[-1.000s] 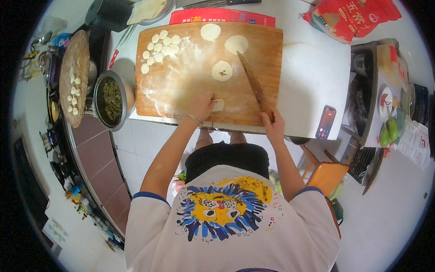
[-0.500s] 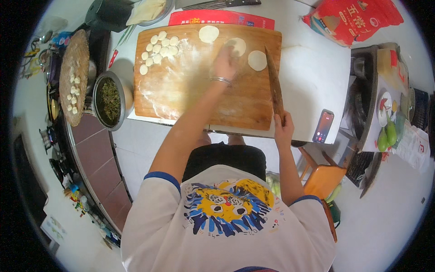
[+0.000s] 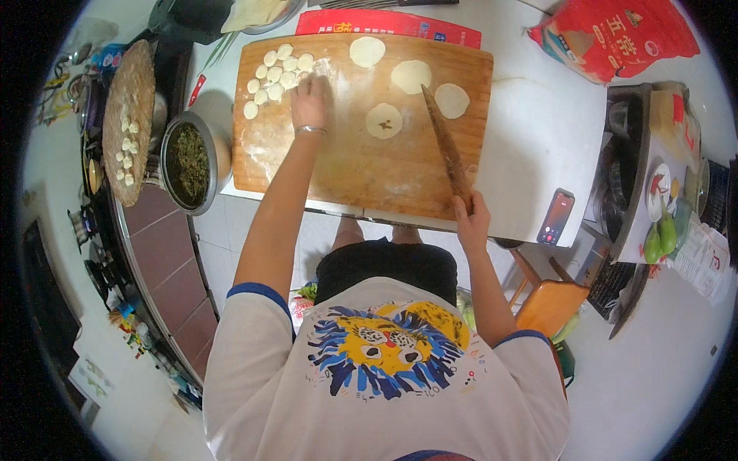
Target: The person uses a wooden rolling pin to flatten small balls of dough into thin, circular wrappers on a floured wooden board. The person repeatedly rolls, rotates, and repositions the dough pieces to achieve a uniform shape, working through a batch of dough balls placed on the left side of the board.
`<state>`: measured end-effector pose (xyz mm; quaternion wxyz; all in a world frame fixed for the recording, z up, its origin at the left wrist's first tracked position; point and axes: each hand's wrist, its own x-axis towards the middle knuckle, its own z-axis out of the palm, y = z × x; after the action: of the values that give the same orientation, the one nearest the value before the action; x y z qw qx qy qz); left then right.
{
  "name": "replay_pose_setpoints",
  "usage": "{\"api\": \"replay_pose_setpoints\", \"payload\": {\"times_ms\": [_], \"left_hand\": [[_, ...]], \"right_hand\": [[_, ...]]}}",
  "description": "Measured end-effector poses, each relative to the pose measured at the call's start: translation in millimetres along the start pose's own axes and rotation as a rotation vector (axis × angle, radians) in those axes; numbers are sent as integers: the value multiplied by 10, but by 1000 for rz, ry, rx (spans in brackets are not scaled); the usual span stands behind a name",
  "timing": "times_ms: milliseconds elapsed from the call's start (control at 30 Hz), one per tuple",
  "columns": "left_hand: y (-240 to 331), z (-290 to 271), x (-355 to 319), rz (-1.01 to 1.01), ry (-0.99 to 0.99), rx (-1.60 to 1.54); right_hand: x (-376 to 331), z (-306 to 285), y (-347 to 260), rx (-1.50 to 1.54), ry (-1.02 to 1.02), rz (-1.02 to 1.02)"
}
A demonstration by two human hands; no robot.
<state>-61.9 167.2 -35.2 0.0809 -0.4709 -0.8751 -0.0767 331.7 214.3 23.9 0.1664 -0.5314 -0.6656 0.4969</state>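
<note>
A wooden board [image 3: 354,165] dusted with flour lies in front of me. My left hand [image 3: 309,106] is at its upper left, at the edge of a group of small round dough pieces [image 3: 274,74]. Its fingers are bent and close together; their tips are hidden behind the hand. With my right hand [image 3: 472,215] I grip one end of a long tapered wooden rolling pin [image 3: 448,150], slanting up-left over the board. Several flat dough rounds lie around its far end. The nearest dough round [image 3: 384,121] has a brown mark in its middle.
A metal bowl of chopped greens [image 3: 189,165] stands left of the board, beyond it a long tray [image 3: 127,127] with small white pieces. A phone [image 3: 556,217] rests on the white table [image 3: 530,131] at right. A red bag [image 3: 615,38] stands at the back right, a wooden stool [image 3: 550,307] below.
My left hand has moved left from the dough rounds to the small dough pieces. A marked dough round now shows near the board's middle. The rolling pin's far end has swung left.
</note>
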Motion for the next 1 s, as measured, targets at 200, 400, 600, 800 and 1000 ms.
{"api": "replay_pose_setpoints", "payload": {"times_ms": [200, 400, 600, 800, 1000], "left_hand": [[292, -265, -973, 195, -126, -285], [673, -640, -1300, 166, -313, -371], [990, -425, -1124, 372, -355, -192], [1059, -247, -831, 233, -318, -153], [819, -107, -508, 106, -121, -216]], "right_hand": [[80, 129, -47, 41, -31, -20], [97, 258, -23, -34, 8, -138], [60, 300, -185, -46, -31, -95], [12, 274, -76, -5, -8, -61], [25, 215, -18, -62, -42, -44]]}}
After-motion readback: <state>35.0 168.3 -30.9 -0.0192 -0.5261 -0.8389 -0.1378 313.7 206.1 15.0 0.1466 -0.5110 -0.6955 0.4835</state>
